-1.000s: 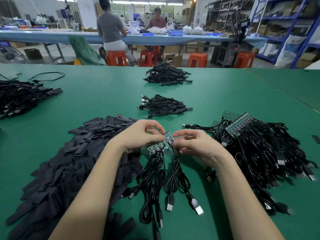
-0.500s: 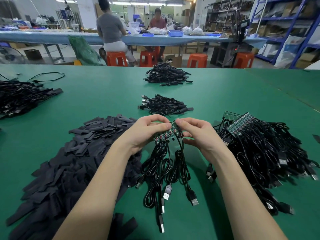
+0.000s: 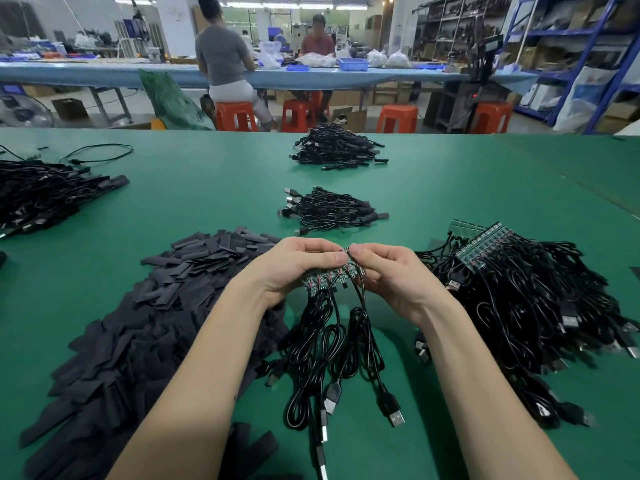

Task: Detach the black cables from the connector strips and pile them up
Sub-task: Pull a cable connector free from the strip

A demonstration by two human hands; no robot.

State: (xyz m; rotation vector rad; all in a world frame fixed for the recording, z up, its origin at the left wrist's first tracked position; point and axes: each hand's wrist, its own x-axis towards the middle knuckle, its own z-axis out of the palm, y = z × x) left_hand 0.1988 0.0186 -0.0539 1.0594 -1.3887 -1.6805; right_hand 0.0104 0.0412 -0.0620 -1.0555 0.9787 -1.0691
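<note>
A green connector strip (image 3: 327, 276) is held above the green table between both hands. My left hand (image 3: 294, 265) grips its left part, thumb on top. My right hand (image 3: 391, 275) pinches the strip's right end with thumb and fingers. Several black cables (image 3: 332, 341) hang from the strip in loops, their USB plugs lying on the table near me. A small pile of loose black cables (image 3: 332, 209) lies just beyond the hands. To the right, a big heap of cables (image 3: 533, 306) has more strips (image 3: 485, 245) attached on top.
A broad heap of flat black sleeves (image 3: 145, 313) covers the table on the left. Another cable pile (image 3: 337, 148) sits farther back, and a long one (image 3: 45, 192) at the far left. Two people work at a blue bench behind orange stools.
Both hands have lifted the strip up and slightly away from me, drawing the hanging cables and plugs along. My right thumb has shifted onto the strip's right end.
</note>
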